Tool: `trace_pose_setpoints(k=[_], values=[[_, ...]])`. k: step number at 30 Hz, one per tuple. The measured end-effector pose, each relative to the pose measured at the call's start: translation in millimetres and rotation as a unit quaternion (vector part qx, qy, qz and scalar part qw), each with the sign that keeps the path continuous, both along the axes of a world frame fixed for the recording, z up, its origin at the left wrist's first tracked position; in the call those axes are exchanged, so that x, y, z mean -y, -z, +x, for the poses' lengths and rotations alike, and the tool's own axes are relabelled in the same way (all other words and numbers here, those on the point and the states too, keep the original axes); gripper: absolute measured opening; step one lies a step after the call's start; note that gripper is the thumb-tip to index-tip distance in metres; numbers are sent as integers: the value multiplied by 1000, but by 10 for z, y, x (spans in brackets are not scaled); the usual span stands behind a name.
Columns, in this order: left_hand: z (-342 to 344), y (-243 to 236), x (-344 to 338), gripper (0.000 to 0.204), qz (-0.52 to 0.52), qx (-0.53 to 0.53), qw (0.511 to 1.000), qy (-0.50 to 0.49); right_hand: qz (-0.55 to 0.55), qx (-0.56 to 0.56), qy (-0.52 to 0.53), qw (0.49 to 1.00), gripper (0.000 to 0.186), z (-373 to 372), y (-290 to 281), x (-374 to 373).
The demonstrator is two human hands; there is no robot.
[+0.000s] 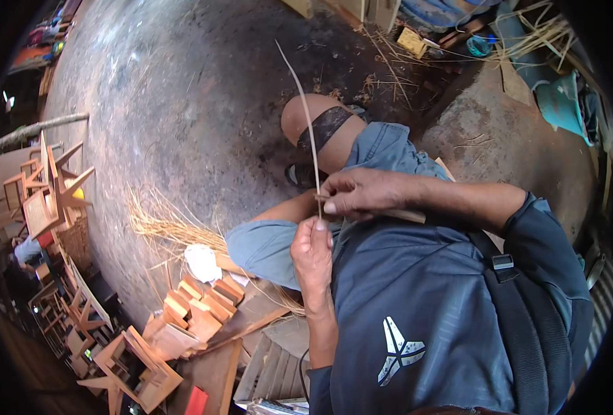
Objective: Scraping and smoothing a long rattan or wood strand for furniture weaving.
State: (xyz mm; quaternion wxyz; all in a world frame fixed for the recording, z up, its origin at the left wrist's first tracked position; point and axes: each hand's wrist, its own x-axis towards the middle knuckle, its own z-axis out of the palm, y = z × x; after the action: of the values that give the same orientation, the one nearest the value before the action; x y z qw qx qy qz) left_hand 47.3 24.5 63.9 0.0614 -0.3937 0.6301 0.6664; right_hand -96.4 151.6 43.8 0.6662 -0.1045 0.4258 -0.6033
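The strip (306,111) sticks up high: the left hand (312,256) pinches its low end, and the right hand (362,191), just above, seems to grip a brown bit (320,198) against it — maybe scraping (hard to tell). The next move likely needs a steady pull.

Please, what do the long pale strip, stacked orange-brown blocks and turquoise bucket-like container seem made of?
Long pale strip: matte, perhaps bamboo or rattan, being slender and smoothly curved.
Stacked orange-brown blocks: apparently unpainted wood, from warm colour and crisp edges.
Turquoise bucket-like container: likely smooth plastic, from its even colour.
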Motion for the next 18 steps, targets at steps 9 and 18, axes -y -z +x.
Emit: trace_pose_setpoints(k=[9,18], values=[[162,-17,-21,18,-17,-16,1000,4,-8,13,-2,1000,31,136,84,93],[719,-286,101,16,32,33,998,-46,17,-66,30,997,28,-427,139,22]])
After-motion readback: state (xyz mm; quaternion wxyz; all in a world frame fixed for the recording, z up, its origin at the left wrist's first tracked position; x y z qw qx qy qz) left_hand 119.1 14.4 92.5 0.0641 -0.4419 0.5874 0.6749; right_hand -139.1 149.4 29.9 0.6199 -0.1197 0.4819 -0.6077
